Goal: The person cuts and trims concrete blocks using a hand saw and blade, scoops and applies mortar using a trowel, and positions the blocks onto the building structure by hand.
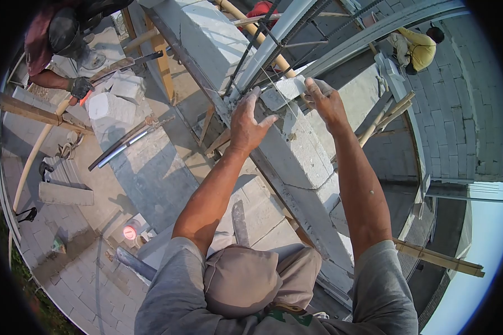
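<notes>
A small piece of pale lightweight block [283,93] sits at the end of a wall course, close to upright steel bars. My left hand [248,121] is at its left end, thumb spread wide and fingertips by the block's edge. At the right end, my right hand [325,103] has its bent fingers against the piece, gripping that side. A thin string crosses over the block. Below it runs the wall of larger pale blocks [299,148], with rough mortar along the side. In front of my body, a saw-like flat blade [240,223] lies on stacked blocks.
Steel bars [262,47] and a metal channel rise just ahead. At upper left a co-worker's gloved hand [80,87] works beside cut blocks [113,107]. Metal bars [123,148] lie on a plank. Another person in yellow [422,50] sits far right. Bamboo poles [383,120] jut out at right.
</notes>
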